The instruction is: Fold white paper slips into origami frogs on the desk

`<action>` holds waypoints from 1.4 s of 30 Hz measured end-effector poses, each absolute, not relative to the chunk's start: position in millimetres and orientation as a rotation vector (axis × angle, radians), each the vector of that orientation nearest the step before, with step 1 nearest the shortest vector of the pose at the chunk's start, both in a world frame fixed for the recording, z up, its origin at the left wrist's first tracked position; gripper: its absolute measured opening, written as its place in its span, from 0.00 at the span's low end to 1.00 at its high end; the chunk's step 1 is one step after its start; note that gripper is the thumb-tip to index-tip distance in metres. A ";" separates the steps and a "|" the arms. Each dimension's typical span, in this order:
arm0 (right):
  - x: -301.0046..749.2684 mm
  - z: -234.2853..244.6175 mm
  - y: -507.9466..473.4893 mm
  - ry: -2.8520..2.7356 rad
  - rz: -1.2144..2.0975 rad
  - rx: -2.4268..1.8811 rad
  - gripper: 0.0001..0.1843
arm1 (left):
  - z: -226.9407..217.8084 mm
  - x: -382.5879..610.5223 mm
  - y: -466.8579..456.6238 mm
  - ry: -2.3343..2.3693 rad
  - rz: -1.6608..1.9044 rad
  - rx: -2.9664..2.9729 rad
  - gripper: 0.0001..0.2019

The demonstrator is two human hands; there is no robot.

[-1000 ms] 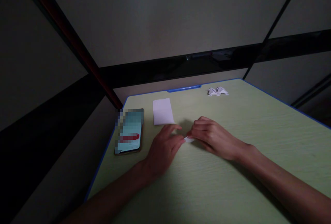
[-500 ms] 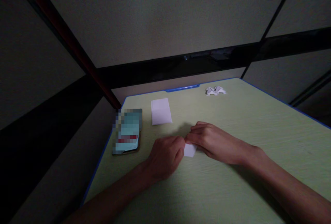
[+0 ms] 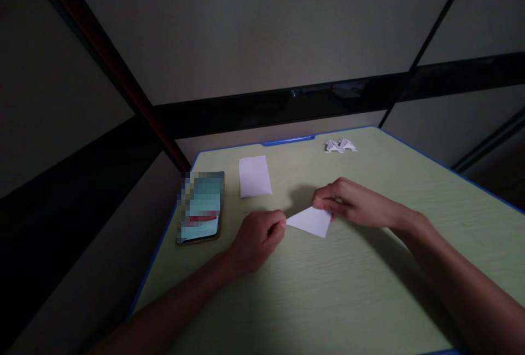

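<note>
A small folded piece of white paper is held between my two hands just above the table. It tapers to a point at its left end and widens to the right. My left hand is closed, pinching that pointed tip between thumb and forefinger. At the paper's upper right edge, my right hand grips it with the thumb and fingers, partly hiding that corner.
Beyond my left hand lies a stack of white paper, with a phone to its left. Two folded white paper figures stand near the back edge of the blue-rimmed table. A panelled wall rises behind.
My right hand has shifted right and slightly up, away from my left hand. More of the paper now shows between them as a pointed shape. The other things stay put.
</note>
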State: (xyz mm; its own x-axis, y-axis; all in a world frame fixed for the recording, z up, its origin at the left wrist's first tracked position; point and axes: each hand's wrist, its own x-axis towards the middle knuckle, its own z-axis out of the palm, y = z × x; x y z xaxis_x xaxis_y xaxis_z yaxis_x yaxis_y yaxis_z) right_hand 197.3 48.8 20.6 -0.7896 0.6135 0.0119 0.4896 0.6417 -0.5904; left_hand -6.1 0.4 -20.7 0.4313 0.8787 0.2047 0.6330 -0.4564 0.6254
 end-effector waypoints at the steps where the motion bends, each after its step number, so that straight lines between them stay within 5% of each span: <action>1: 196.9 20.2 49.1 -2.631 0.878 -0.918 0.15 | -20.5 -6.1 0.4 1.279 0.739 2.203 0.12; 25: 197.9 16.5 49.4 -2.381 0.938 -1.144 0.16 | -30.7 -9.3 -1.4 1.345 1.319 1.636 0.10; 36: 167.0 -2.8 36.0 -2.114 1.460 -0.908 0.13 | -24.9 -5.6 10.2 1.269 1.322 1.237 0.11; 42: 161.0 -10.3 34.3 -2.143 1.470 -0.837 0.12 | -26.0 -3.1 7.5 1.195 1.142 1.269 0.11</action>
